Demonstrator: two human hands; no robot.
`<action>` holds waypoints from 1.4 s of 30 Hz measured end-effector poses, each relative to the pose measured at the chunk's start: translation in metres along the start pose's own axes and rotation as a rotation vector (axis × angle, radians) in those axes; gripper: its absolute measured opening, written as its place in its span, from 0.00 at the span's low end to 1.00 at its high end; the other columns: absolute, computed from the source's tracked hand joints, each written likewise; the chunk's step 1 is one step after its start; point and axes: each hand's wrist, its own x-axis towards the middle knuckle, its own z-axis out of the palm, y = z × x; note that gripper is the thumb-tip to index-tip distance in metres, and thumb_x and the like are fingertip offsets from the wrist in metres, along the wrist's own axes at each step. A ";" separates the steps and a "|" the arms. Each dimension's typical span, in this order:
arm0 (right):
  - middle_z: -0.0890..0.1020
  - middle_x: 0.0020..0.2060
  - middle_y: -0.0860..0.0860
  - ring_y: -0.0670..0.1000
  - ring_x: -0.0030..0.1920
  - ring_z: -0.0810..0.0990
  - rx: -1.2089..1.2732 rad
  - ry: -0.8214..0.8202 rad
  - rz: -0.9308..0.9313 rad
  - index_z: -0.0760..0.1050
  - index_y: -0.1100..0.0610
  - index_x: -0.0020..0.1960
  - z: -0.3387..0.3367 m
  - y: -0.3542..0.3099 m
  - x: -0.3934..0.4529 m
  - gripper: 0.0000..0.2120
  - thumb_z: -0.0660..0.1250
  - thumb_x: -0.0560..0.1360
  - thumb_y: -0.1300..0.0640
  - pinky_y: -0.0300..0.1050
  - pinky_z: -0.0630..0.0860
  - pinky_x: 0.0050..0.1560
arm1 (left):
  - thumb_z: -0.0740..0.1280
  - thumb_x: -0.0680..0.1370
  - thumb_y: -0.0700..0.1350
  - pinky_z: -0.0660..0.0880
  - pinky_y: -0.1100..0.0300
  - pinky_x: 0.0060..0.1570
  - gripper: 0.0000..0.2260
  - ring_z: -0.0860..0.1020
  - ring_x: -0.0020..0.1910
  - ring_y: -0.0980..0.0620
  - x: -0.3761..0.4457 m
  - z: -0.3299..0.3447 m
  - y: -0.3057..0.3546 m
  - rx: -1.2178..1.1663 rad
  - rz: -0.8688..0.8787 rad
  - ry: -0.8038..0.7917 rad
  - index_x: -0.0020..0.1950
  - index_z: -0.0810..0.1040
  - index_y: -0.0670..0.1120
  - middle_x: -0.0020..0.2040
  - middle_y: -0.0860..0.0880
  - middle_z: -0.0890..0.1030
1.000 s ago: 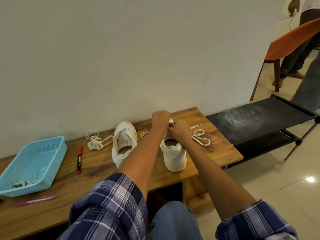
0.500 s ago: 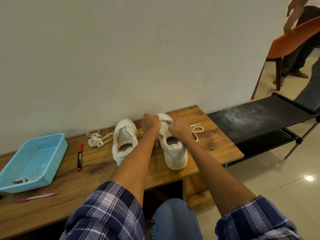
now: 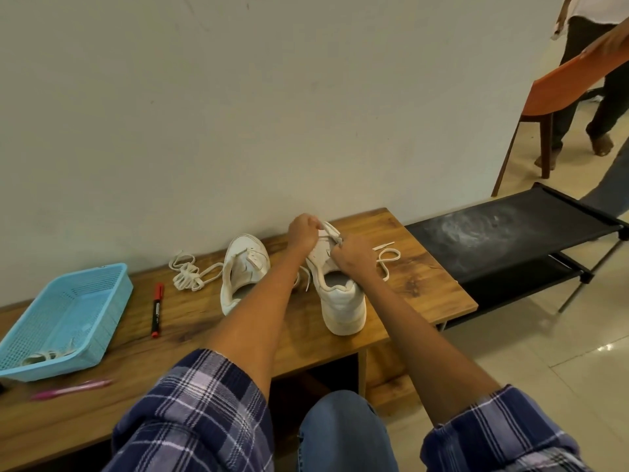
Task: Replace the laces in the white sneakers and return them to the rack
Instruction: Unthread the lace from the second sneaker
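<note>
A wooden worktop (image 3: 391, 301) runs along a wall, with a black rack (image 3: 510, 240) just beside its right end, bare of shoes. A blue basket (image 3: 112, 294) holding a lace sits at the left. Two white sneakers stand mid-worktop: the left sneaker (image 3: 243, 267) looks unlaced, a bundled lace (image 3: 187, 274) beside it. Both hands work close together over the right sneaker (image 3: 340, 301); the left hand (image 3: 303, 233) and right hand (image 3: 350, 253) pinch its lace (image 3: 388, 258). Lacing seems barely begun; racking remains.

White sneakers (image 3: 340, 294) (image 3: 243, 270) on bench (heels nearest), spare laces (image 3: 186, 274) beside.
</note>
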 end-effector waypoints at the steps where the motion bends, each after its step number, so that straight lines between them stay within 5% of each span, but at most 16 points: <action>1: 0.80 0.48 0.60 0.57 0.44 0.74 0.009 0.002 0.002 0.76 0.64 0.52 0.000 0.000 -0.001 0.12 0.58 0.75 0.59 0.47 0.68 0.43 | 0.53 0.79 0.36 0.73 0.56 0.43 0.15 0.79 0.44 0.43 -0.002 0.000 0.001 -0.203 -0.159 0.034 0.51 0.80 0.34 0.51 0.38 0.81; 3: 0.80 0.47 0.61 0.55 0.42 0.72 0.025 0.001 0.004 0.76 0.65 0.49 0.000 0.001 0.000 0.11 0.58 0.75 0.60 0.46 0.67 0.42 | 0.53 0.77 0.35 0.71 0.59 0.32 0.16 0.76 0.34 0.48 -0.005 0.001 0.001 -0.469 -0.371 0.098 0.50 0.80 0.35 0.45 0.40 0.82; 5: 0.80 0.47 0.60 0.55 0.41 0.72 0.031 0.002 0.005 0.76 0.64 0.49 0.000 0.000 0.000 0.11 0.58 0.74 0.60 0.46 0.67 0.42 | 0.54 0.77 0.39 0.67 0.60 0.30 0.13 0.75 0.36 0.47 -0.005 0.004 0.003 -0.500 -0.380 0.126 0.42 0.78 0.38 0.36 0.45 0.78; 7: 0.81 0.48 0.60 0.57 0.44 0.75 0.035 0.007 0.006 0.76 0.63 0.50 0.001 0.000 0.001 0.11 0.58 0.74 0.59 0.47 0.69 0.44 | 0.59 0.79 0.47 0.65 0.59 0.32 0.13 0.73 0.40 0.48 -0.006 0.008 0.003 -0.325 -0.240 0.104 0.39 0.74 0.41 0.34 0.48 0.74; 9: 0.81 0.49 0.59 0.60 0.49 0.78 0.031 0.018 0.004 0.76 0.62 0.52 0.001 -0.001 0.000 0.13 0.57 0.75 0.57 0.48 0.71 0.47 | 0.66 0.77 0.47 0.66 0.59 0.37 0.10 0.74 0.44 0.48 -0.006 0.012 0.001 0.010 -0.045 0.044 0.47 0.75 0.40 0.42 0.46 0.76; 13: 0.81 0.50 0.58 0.60 0.51 0.78 0.020 0.019 0.013 0.76 0.60 0.55 0.003 -0.001 0.001 0.14 0.57 0.77 0.55 0.48 0.72 0.49 | 0.69 0.75 0.43 0.70 0.56 0.48 0.19 0.76 0.55 0.43 0.005 0.007 0.010 0.482 0.160 -0.109 0.62 0.67 0.40 0.56 0.41 0.77; 16: 0.81 0.50 0.58 0.59 0.50 0.78 0.012 -0.007 0.023 0.76 0.60 0.55 0.003 -0.001 0.001 0.14 0.57 0.76 0.55 0.48 0.72 0.48 | 0.69 0.76 0.48 0.71 0.55 0.52 0.18 0.76 0.57 0.43 0.012 -0.002 0.017 0.727 0.167 -0.229 0.61 0.72 0.41 0.58 0.41 0.77; 21: 0.81 0.50 0.58 0.59 0.50 0.78 0.019 -0.018 0.008 0.75 0.61 0.54 0.002 -0.002 0.001 0.13 0.57 0.76 0.56 0.49 0.72 0.47 | 0.64 0.79 0.44 0.72 0.57 0.53 0.11 0.77 0.57 0.45 0.004 0.002 0.017 0.812 0.153 -0.212 0.59 0.77 0.43 0.58 0.44 0.79; 23: 0.81 0.50 0.58 0.60 0.50 0.78 0.028 0.000 -0.003 0.75 0.61 0.55 0.003 -0.001 0.000 0.14 0.57 0.76 0.55 0.49 0.72 0.47 | 0.61 0.80 0.43 0.72 0.55 0.51 0.11 0.77 0.56 0.43 0.004 0.002 0.013 0.682 0.122 -0.215 0.57 0.77 0.39 0.57 0.41 0.79; 26: 0.81 0.49 0.59 0.60 0.49 0.78 0.018 0.007 -0.010 0.75 0.61 0.53 0.003 0.000 0.001 0.13 0.56 0.75 0.57 0.49 0.72 0.47 | 0.55 0.82 0.41 0.71 0.53 0.53 0.13 0.77 0.56 0.40 0.004 0.004 0.016 0.178 -0.046 -0.111 0.58 0.75 0.35 0.57 0.38 0.78; 29: 0.80 0.52 0.59 0.61 0.52 0.78 0.002 -0.009 0.004 0.75 0.61 0.56 0.003 -0.002 0.002 0.15 0.56 0.75 0.57 0.51 0.74 0.51 | 0.49 0.79 0.32 0.77 0.57 0.41 0.12 0.80 0.34 0.51 0.005 0.000 0.044 -0.542 -0.149 0.138 0.45 0.69 0.43 0.43 0.44 0.75; 30: 0.80 0.53 0.59 0.61 0.53 0.78 -0.005 -0.014 0.007 0.75 0.61 0.57 0.002 -0.002 0.002 0.15 0.56 0.76 0.57 0.51 0.74 0.52 | 0.48 0.79 0.31 0.77 0.58 0.37 0.13 0.76 0.26 0.54 0.010 -0.004 0.053 -0.579 -0.108 0.156 0.41 0.65 0.45 0.39 0.46 0.72; 33: 0.80 0.54 0.60 0.61 0.53 0.78 -0.011 -0.022 -0.002 0.75 0.62 0.58 0.000 0.000 0.002 0.15 0.56 0.76 0.58 0.50 0.73 0.51 | 0.52 0.79 0.33 0.76 0.58 0.34 0.08 0.75 0.31 0.50 0.011 -0.014 0.069 -0.217 0.048 -0.048 0.49 0.65 0.45 0.43 0.44 0.74; 37: 0.81 0.52 0.59 0.60 0.52 0.78 0.012 -0.022 -0.001 0.76 0.62 0.56 0.000 -0.001 0.001 0.15 0.57 0.76 0.56 0.50 0.73 0.50 | 0.65 0.75 0.33 0.73 0.56 0.54 0.19 0.76 0.58 0.43 0.008 -0.007 0.047 0.544 0.122 -0.368 0.65 0.69 0.41 0.60 0.40 0.75; 42: 0.82 0.46 0.59 0.58 0.45 0.79 0.028 -0.024 0.000 0.76 0.62 0.49 0.002 0.000 0.005 0.13 0.57 0.76 0.56 0.47 0.73 0.43 | 0.62 0.78 0.37 0.72 0.57 0.55 0.11 0.76 0.58 0.44 -0.007 0.004 0.035 0.868 0.247 -0.308 0.60 0.75 0.38 0.60 0.41 0.77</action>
